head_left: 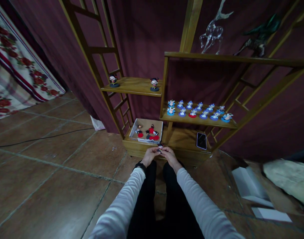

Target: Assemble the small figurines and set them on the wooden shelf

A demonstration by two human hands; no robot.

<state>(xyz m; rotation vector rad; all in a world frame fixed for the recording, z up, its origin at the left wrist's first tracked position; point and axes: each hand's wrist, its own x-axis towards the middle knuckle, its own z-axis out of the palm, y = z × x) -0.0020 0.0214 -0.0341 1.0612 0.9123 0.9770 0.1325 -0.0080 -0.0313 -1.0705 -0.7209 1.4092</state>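
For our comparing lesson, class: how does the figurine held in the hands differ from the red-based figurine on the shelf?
Place: the held figurine is in the grip of the left hand and right hand, while the red-based figurine stands on a shelf among others.
Colour: the held figurine has dark hair, while the red-based figurine looks mostly white and lavender above its base.
Shared: both are small figurines, head up.

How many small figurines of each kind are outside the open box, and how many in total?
Black-and-red figurines on left shelf: 2
Black-and-red figurine between the hands: 1
Mostly blue-and-purple figurines: 12
Total: 15
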